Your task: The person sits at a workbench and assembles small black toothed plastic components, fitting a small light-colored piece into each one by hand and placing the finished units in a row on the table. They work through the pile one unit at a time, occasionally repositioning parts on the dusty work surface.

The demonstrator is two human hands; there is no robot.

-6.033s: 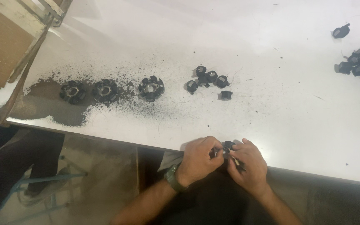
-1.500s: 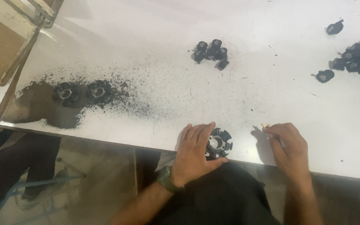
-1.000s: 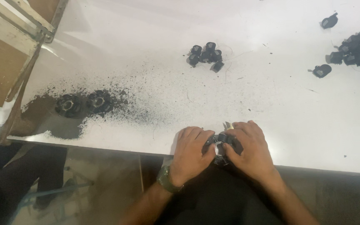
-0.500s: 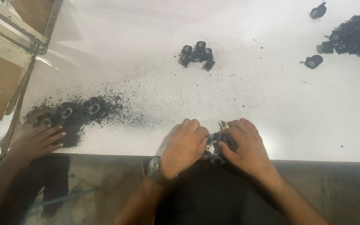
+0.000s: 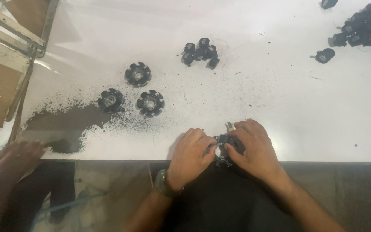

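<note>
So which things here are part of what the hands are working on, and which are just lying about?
In hand:
- left hand
- right hand
- black slotted wheel, gripped between both

Lying about:
- three matching wheels
- cluster of small black pieces
- pile of black pieces
- black dust patch
- another person's hand

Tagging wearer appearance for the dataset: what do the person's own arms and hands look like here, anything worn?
Two bare hands, no gloves: left hand, right hand. Forearms are bare, no sleeves in view. A dark wristwatch with a dark band sits on the left wrist. No rings or markings can be made out.
</note>
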